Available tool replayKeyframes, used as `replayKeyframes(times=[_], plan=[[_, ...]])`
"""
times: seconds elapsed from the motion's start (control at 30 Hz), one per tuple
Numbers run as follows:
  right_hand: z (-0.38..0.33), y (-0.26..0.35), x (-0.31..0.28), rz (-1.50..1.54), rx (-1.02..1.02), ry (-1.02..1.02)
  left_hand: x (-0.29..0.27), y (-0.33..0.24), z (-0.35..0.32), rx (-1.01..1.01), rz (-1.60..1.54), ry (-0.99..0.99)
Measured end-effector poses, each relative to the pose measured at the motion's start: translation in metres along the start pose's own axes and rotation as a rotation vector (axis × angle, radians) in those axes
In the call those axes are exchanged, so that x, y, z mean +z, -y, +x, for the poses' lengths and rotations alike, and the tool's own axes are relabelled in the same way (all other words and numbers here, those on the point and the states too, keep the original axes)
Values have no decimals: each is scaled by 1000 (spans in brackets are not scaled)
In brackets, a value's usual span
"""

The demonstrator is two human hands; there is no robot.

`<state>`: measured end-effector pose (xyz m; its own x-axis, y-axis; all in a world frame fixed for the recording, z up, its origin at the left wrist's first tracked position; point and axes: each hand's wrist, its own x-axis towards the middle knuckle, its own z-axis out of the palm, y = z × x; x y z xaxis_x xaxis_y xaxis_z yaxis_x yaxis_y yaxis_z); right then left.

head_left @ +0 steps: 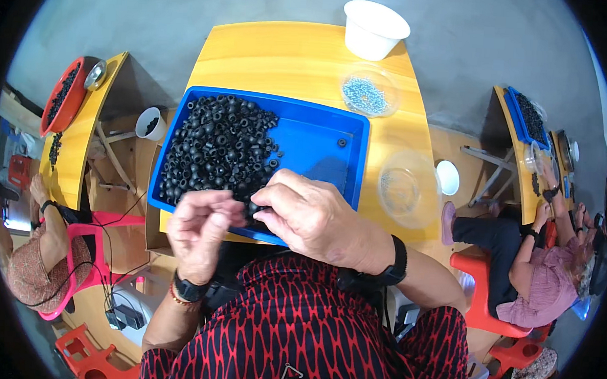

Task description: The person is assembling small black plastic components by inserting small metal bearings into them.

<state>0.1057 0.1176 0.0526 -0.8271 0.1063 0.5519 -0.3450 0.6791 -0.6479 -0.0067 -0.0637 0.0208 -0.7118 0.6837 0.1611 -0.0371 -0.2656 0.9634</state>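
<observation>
Both my hands are over the near edge of a blue tray. A heap of small black round hollow parts fills the tray's left side. My right hand pinches a small black part between thumb and fingertips. Just left of it, my left hand has its fingers curled in toward the thumb. Its fingertips are blurred, and whatever they hold cannot be made out. A small gap separates the two hands.
On the yellow table stand a white tub, a clear bowl of small shiny bluish pieces and another clear container. A white bucket is beyond the right edge. People sit at side tables left and right.
</observation>
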Motion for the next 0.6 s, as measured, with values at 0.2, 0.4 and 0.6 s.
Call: replayKeyframes(times=[0.2,0.4,0.6], plan=[[-26,0,-18,-47,70,-3,42,12,14,-129,-98,181],[-56,-9,-66,-177,277,-7,61,25,19,-184,-32,152],[-99,-58,-134,-578,553,151,65,38,23,-234,43,120]])
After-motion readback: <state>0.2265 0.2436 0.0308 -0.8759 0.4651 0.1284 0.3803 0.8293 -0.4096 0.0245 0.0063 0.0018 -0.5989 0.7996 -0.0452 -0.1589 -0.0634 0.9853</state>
